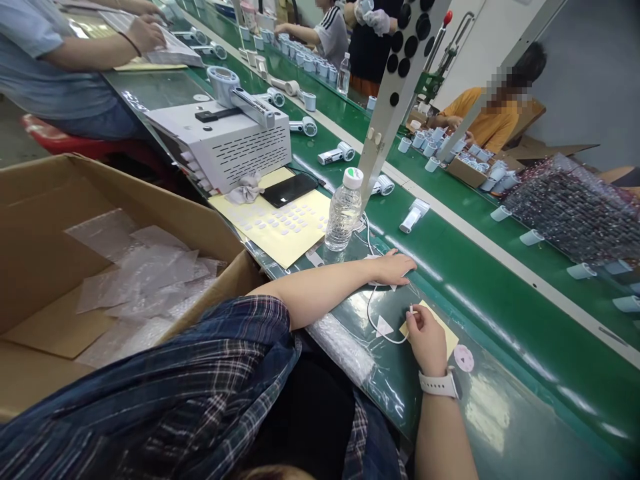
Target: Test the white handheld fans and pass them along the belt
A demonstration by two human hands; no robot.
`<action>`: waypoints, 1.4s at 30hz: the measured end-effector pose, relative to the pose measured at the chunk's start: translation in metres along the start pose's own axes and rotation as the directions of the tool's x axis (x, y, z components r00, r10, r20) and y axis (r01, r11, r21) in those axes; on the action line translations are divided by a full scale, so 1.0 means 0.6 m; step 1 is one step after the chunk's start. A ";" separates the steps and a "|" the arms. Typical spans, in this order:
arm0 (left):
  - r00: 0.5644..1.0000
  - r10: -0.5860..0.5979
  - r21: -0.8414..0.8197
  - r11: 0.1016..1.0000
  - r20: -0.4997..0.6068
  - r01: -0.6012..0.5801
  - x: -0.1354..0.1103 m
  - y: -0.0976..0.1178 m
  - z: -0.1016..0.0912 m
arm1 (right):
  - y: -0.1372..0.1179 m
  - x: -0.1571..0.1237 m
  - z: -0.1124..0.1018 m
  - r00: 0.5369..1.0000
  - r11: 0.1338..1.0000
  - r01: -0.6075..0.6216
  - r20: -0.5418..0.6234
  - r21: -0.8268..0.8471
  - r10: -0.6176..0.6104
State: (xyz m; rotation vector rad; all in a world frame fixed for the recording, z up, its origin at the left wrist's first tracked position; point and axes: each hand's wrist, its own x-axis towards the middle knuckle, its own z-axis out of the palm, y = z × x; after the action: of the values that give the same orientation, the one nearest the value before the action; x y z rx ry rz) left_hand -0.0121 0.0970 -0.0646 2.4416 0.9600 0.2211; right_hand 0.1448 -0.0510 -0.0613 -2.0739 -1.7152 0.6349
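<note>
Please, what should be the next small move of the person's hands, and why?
Probably, reach the left hand to the nearest silver device on the green belt: it lies close ahead of that hand, while the right hand pinches the white cable's tip.

A thin, flexible white cable (369,317) curves in a slack loop over the dark green worktop (353,310). Its slim white plug end (411,309) points upward, pinched in the right hand (427,340); farther back, the left forearm hides part of its length.
</note>
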 end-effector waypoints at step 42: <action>0.998 -0.030 0.125 0.991 -0.053 0.037 -0.007 -0.011 0.002 | -0.043 -0.020 -0.004 0.993 0.972 0.074 0.111 -0.224 -0.051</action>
State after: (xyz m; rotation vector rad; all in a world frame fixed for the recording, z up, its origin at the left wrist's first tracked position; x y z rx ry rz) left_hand -0.0190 0.0977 -0.0687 2.5431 1.0665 0.2182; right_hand 0.1232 -0.0577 -0.0439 -2.1608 -1.9871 0.5590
